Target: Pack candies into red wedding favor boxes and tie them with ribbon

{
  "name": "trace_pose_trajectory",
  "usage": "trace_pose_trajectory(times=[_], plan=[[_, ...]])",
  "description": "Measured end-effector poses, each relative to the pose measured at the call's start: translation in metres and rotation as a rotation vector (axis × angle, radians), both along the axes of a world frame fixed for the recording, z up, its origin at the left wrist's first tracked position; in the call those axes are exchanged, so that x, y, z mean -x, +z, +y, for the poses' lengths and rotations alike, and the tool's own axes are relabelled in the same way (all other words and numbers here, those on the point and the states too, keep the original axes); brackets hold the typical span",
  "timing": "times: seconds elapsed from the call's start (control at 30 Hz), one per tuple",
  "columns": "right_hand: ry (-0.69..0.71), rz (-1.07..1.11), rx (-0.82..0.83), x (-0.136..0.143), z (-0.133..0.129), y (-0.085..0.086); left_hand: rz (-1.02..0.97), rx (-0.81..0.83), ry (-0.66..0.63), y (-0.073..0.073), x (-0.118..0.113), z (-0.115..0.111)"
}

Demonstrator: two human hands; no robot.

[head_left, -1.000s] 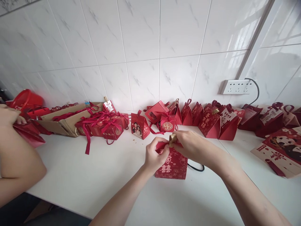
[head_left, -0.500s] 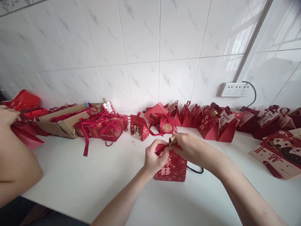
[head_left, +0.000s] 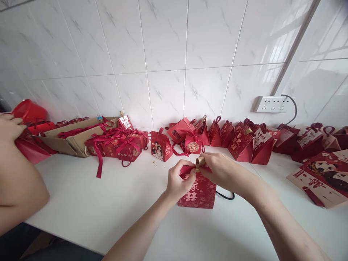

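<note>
Both hands, left hand [head_left: 178, 183] and right hand [head_left: 220, 170], pinch the red box [head_left: 199, 194] top at its gold clasp [head_left: 199, 162].

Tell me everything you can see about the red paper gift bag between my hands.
The red paper gift bag stands upright on the white tabletop, printed with pale characters and flower patterns. Its top is pinched shut: the left hand grips its upper left edge, the right hand holds a small gold clasp at its top.

Bright daylight glares on the tiles [head_left: 163, 43]; edges bend, focus sharp.
</note>
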State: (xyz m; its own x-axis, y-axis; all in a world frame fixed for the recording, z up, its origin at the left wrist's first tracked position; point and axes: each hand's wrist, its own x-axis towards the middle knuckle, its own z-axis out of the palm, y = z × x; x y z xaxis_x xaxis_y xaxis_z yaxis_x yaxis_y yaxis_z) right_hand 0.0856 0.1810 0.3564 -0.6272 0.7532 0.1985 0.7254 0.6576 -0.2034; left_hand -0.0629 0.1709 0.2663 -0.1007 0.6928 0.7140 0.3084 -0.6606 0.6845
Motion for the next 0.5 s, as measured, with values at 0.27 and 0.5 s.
trace_pose_trajectory(times=[0.27,0.5], plan=[[0.001,-0.001,0.013,-0.0001,0.0022,-0.0034,-0.031,0.019,-0.016,0.0002,-0.0018,-0.0006],[-0.008,-0.015,0.022,0.0002,0.0061,-0.0062,-0.049,0.041,-0.019,-0.001,-0.003,-0.0002]])
